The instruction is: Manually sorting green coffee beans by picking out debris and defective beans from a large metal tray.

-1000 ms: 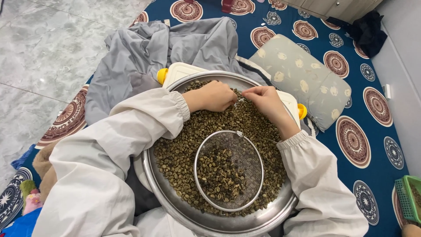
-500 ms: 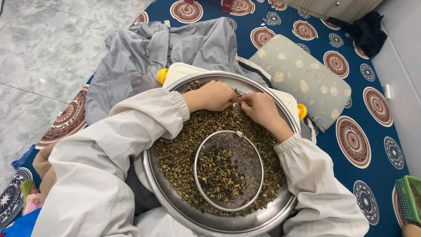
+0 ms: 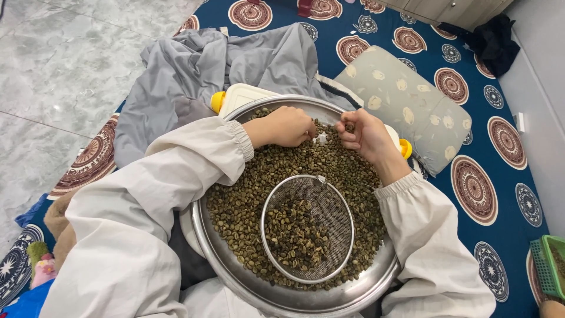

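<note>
Left hand (image 3: 286,126) curled, fingertips pinched down into the beans (image 3: 253,194) at the far side of the steel basin (image 3: 294,297); grip nearly closed, what it pinches is hidden under the fingers; right hand (image 3: 362,132) just beside it, thumb and forefinger closed on what looks like a single dark bean lifted slightly off the pile; between the two hands a small bare patch of basin floor shows; beans, greenish-brown, cover the rest of the basin; round wire sieve (image 3: 307,228) lies on the beans at the basin's near-centre, holding a smaller heap of darker beans; judged step: hand-sorting, picking out individual beans at the far rim; next move would call for a fine pinch and a short carry toward the sieve; beyond the basin: white container with yellow knobs (image 3: 244,97) touching its far rim, grey cloth (image 3: 194,70), floral pillow (image 3: 406,103) to the basin's right, patterned blue mat (image 3: 500,176) beneath.
</note>
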